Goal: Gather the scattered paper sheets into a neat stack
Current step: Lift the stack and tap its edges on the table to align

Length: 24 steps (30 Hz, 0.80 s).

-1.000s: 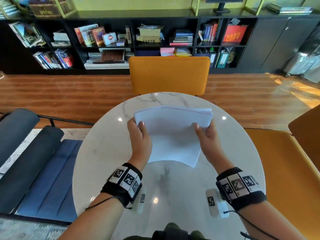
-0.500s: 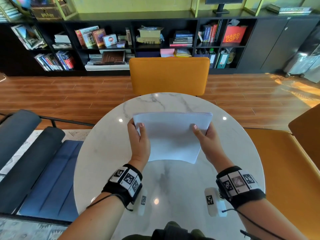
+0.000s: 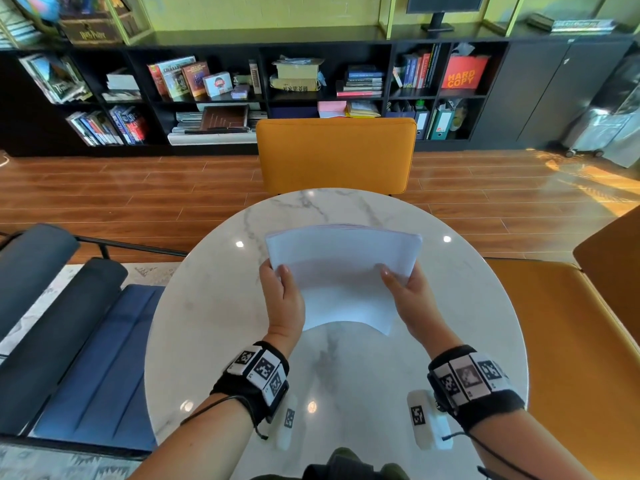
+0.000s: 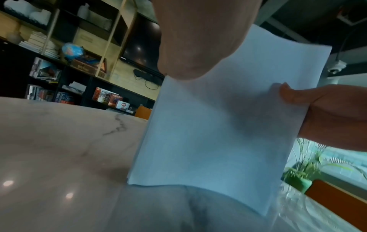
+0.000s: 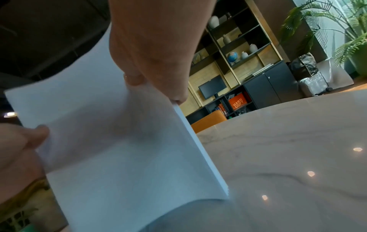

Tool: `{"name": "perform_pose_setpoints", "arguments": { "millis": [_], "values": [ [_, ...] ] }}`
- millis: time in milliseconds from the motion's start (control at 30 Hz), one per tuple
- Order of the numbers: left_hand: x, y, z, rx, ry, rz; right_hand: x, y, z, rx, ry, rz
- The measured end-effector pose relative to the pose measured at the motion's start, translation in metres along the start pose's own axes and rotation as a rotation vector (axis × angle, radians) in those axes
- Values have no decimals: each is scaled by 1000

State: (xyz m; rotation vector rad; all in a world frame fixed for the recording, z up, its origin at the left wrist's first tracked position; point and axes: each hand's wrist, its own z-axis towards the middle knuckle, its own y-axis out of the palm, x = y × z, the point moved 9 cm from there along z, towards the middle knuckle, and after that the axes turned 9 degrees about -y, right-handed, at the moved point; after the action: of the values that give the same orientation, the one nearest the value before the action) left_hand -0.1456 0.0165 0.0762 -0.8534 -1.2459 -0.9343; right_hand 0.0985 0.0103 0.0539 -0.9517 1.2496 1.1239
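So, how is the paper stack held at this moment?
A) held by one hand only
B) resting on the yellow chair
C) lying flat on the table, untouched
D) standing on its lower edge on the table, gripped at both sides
D: the left hand and right hand grip the sides of the paper stack, whose lower edge meets the marble table in the wrist views.

The paper (image 3: 341, 271) I hold is plain white; the surface (image 3: 207, 323) is white marble, grey-veined; the chair (image 3: 336, 154) is mustard yellow.
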Motion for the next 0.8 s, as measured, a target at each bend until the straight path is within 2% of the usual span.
{"name": "perform_pose_setpoints", "arguments": {
  "millis": [133, 267, 400, 467, 533, 633, 733, 800],
  "values": [
    [-9, 7, -3, -53, -18, 57, 13, 1, -3, 0, 42, -15],
    [-14, 0, 1, -43, -56, 35, 11, 1, -2, -21, 43, -3],
    [-15, -11, 0, 47, -79, 118, 11, -5, -1, -14, 36, -87],
    [-6, -15, 4, 112, -48, 159, 5, -14, 5, 36, 3, -220],
    [10, -15, 10, 142, 26, 216, -11, -24, 13, 87, -74, -380],
    [44, -6, 14, 82, 211, 312, -48, -32, 18, 117, -204, -533],
    [73, 9, 11, -41, 426, 376, -87, -11, 16, -18, -383, -568],
    [87, 21, 6, -134, 527, 400, -101, 11, 15, -171, -414, -561]
  ]
}}
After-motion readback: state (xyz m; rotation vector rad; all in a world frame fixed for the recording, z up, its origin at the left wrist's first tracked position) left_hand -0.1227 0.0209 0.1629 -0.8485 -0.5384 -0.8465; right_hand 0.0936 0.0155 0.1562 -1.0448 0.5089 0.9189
